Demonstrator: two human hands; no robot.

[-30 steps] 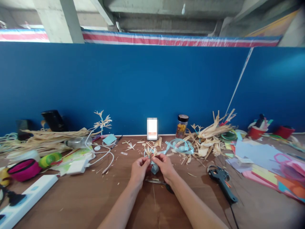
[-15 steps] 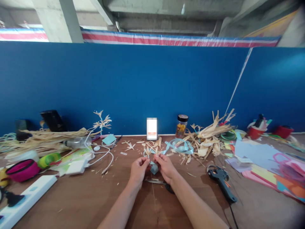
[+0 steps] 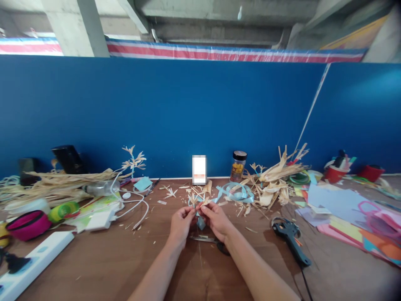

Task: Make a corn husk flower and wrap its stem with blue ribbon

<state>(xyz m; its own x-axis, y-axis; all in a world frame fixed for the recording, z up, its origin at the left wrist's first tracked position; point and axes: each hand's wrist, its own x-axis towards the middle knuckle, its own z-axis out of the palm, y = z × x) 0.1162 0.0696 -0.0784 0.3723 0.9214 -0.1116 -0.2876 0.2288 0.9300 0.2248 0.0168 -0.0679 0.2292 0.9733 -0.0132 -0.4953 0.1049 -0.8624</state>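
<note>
Straw-coloured dried husk, cut into a spiky, petalled flower (image 3: pixel 193 201), is held upright between the thumb and fingers of the left hand (image 3: pixel 181 223), above the brown wooden table (image 3: pixel 131 259). Thumb and fingers of the right hand (image 3: pixel 218 220) are pinched together on a second pale husk piece (image 3: pixel 206 202), just beside the first; whether the two pieces touch cannot be told. Light-blue ribbon-like material (image 3: pixel 201 223) shows just below and between the hands; its attachment is hidden. Metal scissors with dark handles (image 3: pixel 205 239) lie beneath, partly covered by the right wrist. Beyond the hands: a loose coil of light-blue ribbon (image 3: pixel 241 195), a clear jar with a black lid and yellow contents (image 3: pixel 238 167), and a star-shaped husk cutting (image 3: pixel 171 192). At right: a dark glue gun (image 3: pixel 291 242), lying on its side
</note>
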